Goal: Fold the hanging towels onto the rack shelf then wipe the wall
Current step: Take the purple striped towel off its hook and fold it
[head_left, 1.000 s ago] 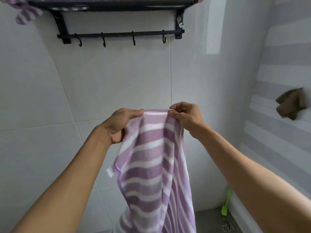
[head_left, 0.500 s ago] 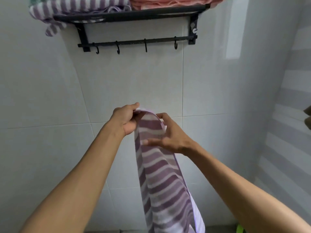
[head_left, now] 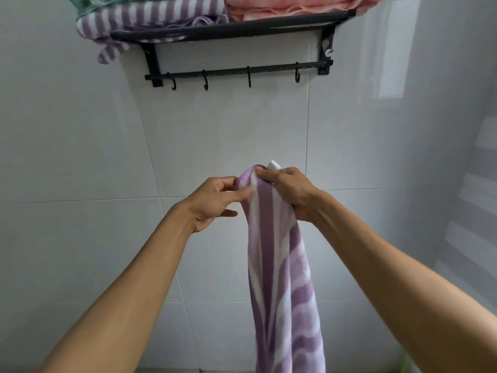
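From the head camera, both bare arms reach out toward the tiled wall (head_left: 228, 130). The right hand (head_left: 291, 193) grips the gathered top of a purple-and-white striped towel (head_left: 279, 278), its fingers (head_left: 265, 174) curled over the bunched cloth, and a small white tag (head_left: 273, 165) pokes up just above them. The towel hangs straight down from that grip in a narrow, folded-in column, running out of view at the bottom edge. The left hand (head_left: 215, 200) sits just beside it, thumb and forefinger pinching the towel's left edge near the top, the other fingers loosely curled below.

Higher on the wall is a black rack (head_left: 234, 29) with a shelf and, under it, a bar carrying four hooks (head_left: 205, 83). On the shelf lie folded towels: a purple striped one (head_left: 150, 14) at the left, one corner drooping past the shelf's end, with a green towel (head_left: 88, 2) on top of it, and a pink towel (head_left: 290, 6) at the right.
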A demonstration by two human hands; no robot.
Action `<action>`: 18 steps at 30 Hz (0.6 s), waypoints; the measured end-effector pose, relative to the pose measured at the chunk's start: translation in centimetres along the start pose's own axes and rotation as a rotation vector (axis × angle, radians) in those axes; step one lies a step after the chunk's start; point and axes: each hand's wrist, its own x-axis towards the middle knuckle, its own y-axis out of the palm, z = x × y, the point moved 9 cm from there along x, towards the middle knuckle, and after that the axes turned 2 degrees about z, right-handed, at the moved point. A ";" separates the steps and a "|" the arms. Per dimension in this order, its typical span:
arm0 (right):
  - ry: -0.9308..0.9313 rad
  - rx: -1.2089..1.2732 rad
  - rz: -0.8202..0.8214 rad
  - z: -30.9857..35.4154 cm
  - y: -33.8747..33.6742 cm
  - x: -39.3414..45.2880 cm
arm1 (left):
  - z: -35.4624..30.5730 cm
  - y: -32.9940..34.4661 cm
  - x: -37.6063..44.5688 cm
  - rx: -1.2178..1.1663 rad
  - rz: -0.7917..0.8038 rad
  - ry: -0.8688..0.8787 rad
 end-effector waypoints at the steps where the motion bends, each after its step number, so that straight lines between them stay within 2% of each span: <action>1: 0.012 0.012 0.020 -0.2 -0.1 0.3 | 0.0 -0.6 0.2 -0.045 -0.047 0.011; 4: 0.022 0.001 0.092 -0.8 -0.4 0.4 | 0.2 -2.7 0.2 -0.244 -0.202 0.013; 8: 0.050 -0.082 0.220 -2.9 -0.5 0.3 | 0.1 -3.9 0.2 -0.274 -0.261 0.040; 11: 0.090 -0.141 0.245 -5.5 -1.0 0.7 | 0.0 -4.5 0.1 -0.340 -0.296 0.049; 15: 0.172 -0.317 0.324 -10.2 -2.2 0.3 | 0.1 -7.4 -0.7 -0.429 -0.431 0.063; 18: 0.191 -0.418 0.229 -12.6 -4.0 0.8 | 0.7 -10.4 -1.9 -0.383 -0.583 0.055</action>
